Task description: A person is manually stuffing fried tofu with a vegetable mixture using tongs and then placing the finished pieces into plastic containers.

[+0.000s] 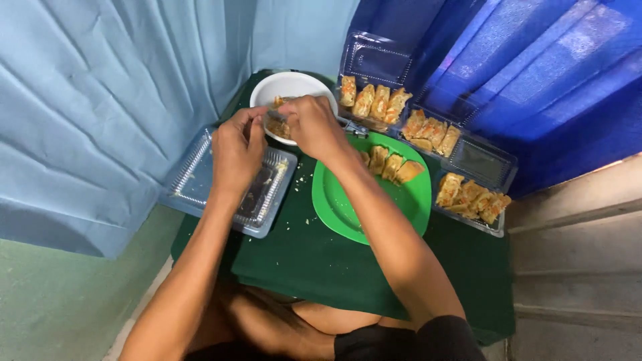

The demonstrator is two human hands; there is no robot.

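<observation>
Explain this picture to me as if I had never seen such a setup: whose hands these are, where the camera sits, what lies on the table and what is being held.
There is no machine here: a person works with two bare hands, and the one camera is worn on the person's head, looking down. The left hand and the right hand meet over a white bowl and pinch a small piece of food between them; what it is exactly is hidden by the fingers. The table is covered by a dark green cloth. On it lie a green plate with fried rolls, three clear plastic trays of the same rolls, and an empty clear tray under the left hand. Blue curtains hang behind.
</observation>
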